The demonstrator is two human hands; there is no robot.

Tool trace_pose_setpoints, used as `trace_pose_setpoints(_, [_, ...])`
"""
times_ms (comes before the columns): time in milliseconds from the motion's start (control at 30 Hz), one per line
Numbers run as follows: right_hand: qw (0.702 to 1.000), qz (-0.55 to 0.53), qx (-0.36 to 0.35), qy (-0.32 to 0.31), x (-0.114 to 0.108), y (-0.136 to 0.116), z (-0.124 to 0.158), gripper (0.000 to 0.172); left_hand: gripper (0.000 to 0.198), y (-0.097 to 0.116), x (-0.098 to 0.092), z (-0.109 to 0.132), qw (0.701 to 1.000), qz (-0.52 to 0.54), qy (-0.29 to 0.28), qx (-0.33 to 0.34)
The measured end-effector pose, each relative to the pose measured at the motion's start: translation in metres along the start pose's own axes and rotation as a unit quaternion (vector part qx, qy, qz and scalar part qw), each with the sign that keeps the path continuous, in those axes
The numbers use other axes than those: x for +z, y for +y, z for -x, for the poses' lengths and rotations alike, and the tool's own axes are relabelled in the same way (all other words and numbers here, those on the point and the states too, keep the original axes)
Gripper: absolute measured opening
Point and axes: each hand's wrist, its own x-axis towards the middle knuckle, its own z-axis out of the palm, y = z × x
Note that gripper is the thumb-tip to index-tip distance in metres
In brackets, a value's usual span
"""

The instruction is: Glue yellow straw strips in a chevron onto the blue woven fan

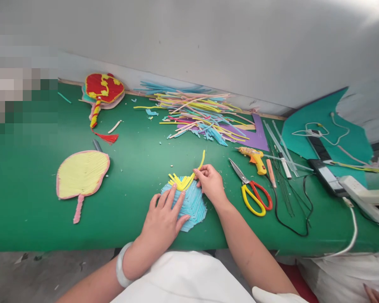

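A light blue fan shape (194, 204) made of strips lies on the green table (135, 168) near its front edge. My left hand (164, 216) rests flat on it with fingers spread. Yellow strips (180, 182) fan out along the blue shape's top edge. My right hand (210, 182) pinches a long yellow strip (201, 162) that curves up from that edge.
A pile of coloured strips (196, 113) lies at the back. A yellow fan (82, 173) and a red and yellow fan (102, 89) lie left. Right of my hands are yellow-handled scissors (252, 192), a glue gun (255, 158), a purple sheet (255, 136), cables and a power strip (364, 198).
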Motion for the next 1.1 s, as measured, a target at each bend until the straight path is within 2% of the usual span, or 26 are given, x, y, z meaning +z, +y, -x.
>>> trace_pose_setpoints(200, [0.999, -0.038, 0.003, -0.01, -0.004, -0.004, 0.005, 0.045, 0.053, -0.001, -0.001, 0.0, 1.0, 0.006, 0.0, 0.001])
trace_pose_setpoints(433, [0.994, -0.074, 0.018, -0.073, -0.007, -0.013, 0.032, 0.043, 0.052, -0.002, 0.0, 0.0, 0.999, 0.039, 0.02, 0.005])
trace_pose_setpoints(500, [0.994, -0.084, 0.02, -0.074, -0.008, -0.014, 0.039, 0.042, 0.049, -0.002, -0.001, 0.003, 0.996, 0.066, 0.054, 0.009])
trace_pose_setpoints(600, [0.99, -0.131, 0.012, -0.057, -0.011, -0.019, 0.048, 0.04, 0.035, -0.004, -0.007, 0.006, 0.973, 0.17, 0.154, -0.008])
trace_pose_setpoints(667, [0.983, -0.178, 0.0, -0.036, -0.013, -0.025, 0.056, 0.039, 0.022, -0.005, -0.014, 0.006, 0.933, 0.292, 0.202, -0.057])
trace_pose_setpoints(700, [0.98, -0.198, -0.008, -0.024, -0.014, -0.029, 0.061, 0.038, 0.016, -0.004, -0.018, 0.005, 0.906, 0.362, 0.199, -0.094])
trace_pose_setpoints(767, [0.973, -0.228, -0.021, -0.005, -0.015, -0.036, 0.072, 0.035, 0.014, -0.003, -0.026, 0.0, 0.834, 0.508, 0.139, -0.167])
trace_pose_setpoints(833, [0.968, -0.25, -0.025, -0.001, -0.014, -0.043, 0.083, 0.034, 0.021, -0.001, -0.033, -0.004, 0.736, 0.639, 0.071, -0.21])
trace_pose_setpoints(900, [0.964, -0.265, -0.021, -0.014, -0.013, -0.047, 0.093, 0.034, 0.03, 0.002, -0.038, -0.008, 0.652, 0.721, 0.045, -0.228])
trace_pose_setpoints(933, [0.962, -0.27, -0.019, -0.023, -0.012, -0.048, 0.096, 0.034, 0.034, 0.003, -0.039, -0.009, 0.625, 0.744, 0.044, -0.233])
trace_pose_setpoints(1000, [0.961, -0.275, -0.014, -0.037, -0.011, -0.05, 0.102, 0.034, 0.036, 0.004, -0.042, -0.009, 0.597, 0.764, 0.05, -0.241])
trace_pose_setpoints(1100, [0.959, -0.28, -0.009, -0.046, -0.011, -0.051, 0.106, 0.032, 0.036, 0.004, -0.043, -0.006, 0.584, 0.772, 0.052, -0.248])
